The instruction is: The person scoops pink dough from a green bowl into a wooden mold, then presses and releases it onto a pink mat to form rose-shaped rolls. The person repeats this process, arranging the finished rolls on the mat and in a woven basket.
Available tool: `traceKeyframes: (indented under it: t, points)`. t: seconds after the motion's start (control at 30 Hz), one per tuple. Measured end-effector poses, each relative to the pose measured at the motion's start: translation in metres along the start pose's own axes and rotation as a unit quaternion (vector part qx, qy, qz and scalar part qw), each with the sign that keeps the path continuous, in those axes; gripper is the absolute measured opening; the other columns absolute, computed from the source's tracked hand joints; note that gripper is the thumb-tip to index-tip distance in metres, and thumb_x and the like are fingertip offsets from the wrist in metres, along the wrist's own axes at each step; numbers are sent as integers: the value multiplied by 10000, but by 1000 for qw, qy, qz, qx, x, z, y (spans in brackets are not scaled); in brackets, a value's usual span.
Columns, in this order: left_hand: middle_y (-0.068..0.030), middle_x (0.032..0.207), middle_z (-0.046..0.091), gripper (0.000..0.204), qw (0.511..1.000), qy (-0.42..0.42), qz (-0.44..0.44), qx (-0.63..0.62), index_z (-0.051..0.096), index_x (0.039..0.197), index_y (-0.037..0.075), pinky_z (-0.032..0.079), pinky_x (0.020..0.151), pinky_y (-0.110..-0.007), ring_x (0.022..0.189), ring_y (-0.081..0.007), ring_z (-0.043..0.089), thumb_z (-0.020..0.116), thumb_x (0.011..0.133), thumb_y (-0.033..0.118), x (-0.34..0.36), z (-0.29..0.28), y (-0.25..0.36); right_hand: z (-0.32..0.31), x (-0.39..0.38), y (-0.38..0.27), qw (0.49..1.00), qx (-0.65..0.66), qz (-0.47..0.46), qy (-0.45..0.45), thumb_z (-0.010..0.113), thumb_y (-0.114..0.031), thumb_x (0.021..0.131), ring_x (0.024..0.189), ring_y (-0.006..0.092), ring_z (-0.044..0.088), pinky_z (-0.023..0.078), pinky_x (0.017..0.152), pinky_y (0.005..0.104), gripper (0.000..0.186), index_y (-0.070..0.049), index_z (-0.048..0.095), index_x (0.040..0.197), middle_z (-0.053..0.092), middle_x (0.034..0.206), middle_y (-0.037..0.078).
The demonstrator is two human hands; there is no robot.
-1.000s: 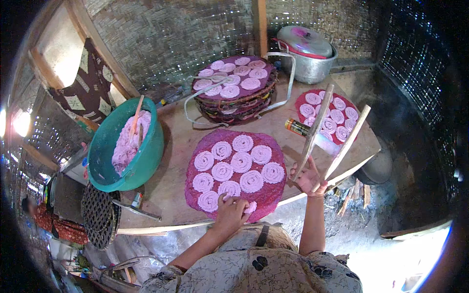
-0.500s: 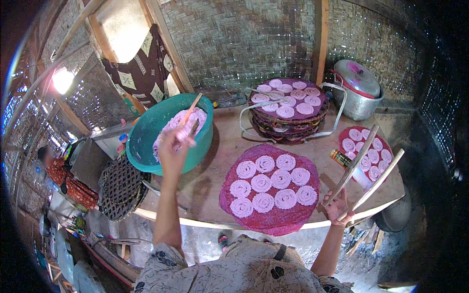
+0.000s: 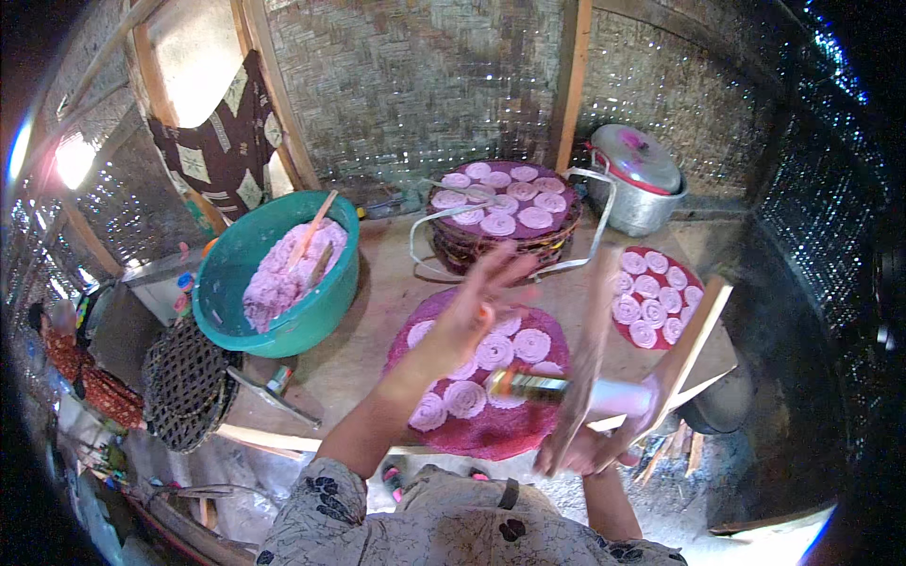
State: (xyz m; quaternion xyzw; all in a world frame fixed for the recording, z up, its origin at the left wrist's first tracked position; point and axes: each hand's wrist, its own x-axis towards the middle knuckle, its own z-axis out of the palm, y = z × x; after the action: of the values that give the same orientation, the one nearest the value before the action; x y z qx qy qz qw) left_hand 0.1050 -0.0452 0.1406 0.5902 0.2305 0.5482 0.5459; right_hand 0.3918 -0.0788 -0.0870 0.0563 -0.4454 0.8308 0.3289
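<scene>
My left hand (image 3: pixel 483 302) is blurred, its fingers outstretched with nothing in them. It hovers over a pink-red round cloth (image 3: pixel 491 439) bearing several lilac dough spirals (image 3: pixel 464 399). My right hand (image 3: pixel 593 448) is closed round the lower end of a wooden dough press (image 3: pixel 587 368). Two wooden bars and a pale tube with a labelled, jar-like end make up this tool. The tube lies crosswise, tilted over the right part of the cloth and hiding some spirals. Lilac dough (image 3: pixel 283 274) fills part of a green basin (image 3: pixel 212 316) at the left, with two sticks stuck in it.
Behind the cloth stands a stack of round trays (image 3: pixel 500 236), topped with spirals and tied with a white strap. A lidded metal pot (image 3: pixel 642 212) is at the back right. A smaller red cloth (image 3: pixel 694 278) holds more spirals. Woven covers (image 3: pixel 189 387) lie left of the table.
My left hand has left the basin and swung right over the large cloth. The press has turned in my right hand and moved left, its tube now crosswise. The whole view has shifted.
</scene>
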Motion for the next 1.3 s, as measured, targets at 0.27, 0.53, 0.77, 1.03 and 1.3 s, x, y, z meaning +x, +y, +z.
traceKeyframes:
  t: [0.27, 0.53, 0.77, 1.03, 1.3]
  points:
    - [-163, 1554, 77, 1170, 957, -171, 16, -235, -36, 1499, 275, 237, 1095, -522, 1353, -408, 294, 395, 607, 897, 26, 62, 9, 44, 15, 57, 987, 89, 135, 1, 557, -797, 646, 1235, 477, 403, 305, 1006, 621, 1102, -163, 215, 1481, 351, 1359, 349]
    - [-131, 1558, 14, 1293, 971, -138, 2, -198, -28, 1504, 205, 230, 1100, -433, 1357, -297, 306, 524, 554, 887, 36, 70, -33, 61, 20, 64, 978, 112, 177, 5, 498, -827, 652, 1247, 479, 390, 288, 1014, 626, 1111, -152, 204, 1484, 340, 1367, 353]
    - [-192, 1452, 327, 1005, 964, -100, 28, -244, 163, 1477, 102, 303, 1050, -376, 1258, -254, 425, 601, 729, 611, 51, 54, -48, 59, 2, 17, 976, 121, 181, -13, 447, -855, 657, 1257, 481, 380, 274, 1020, 631, 1122, -141, 195, 1486, 330, 1375, 356]
    - [-260, 1324, 463, 596, 906, -101, 37, -410, 309, 1400, -10, 249, 1120, -441, 1247, -335, 458, 443, 862, 210, 75, 43, -57, 76, -3, -85, 972, 126, 199, -25, 388, -886, 663, 1269, 483, 367, 257, 1028, 637, 1138, -130, 184, 1489, 318, 1384, 360]
    - [-95, 1106, 634, 631, 852, 16, -151, -500, 568, 1155, 26, 401, 1002, -487, 1084, -322, 577, 465, 890, 589, 59, -36, -152, 70, 19, -110, 928, 85, 323, 163, 309, -805, 786, 1246, 431, 430, 297, 1057, 546, 1061, -13, 155, 1475, 430, 1332, 296]
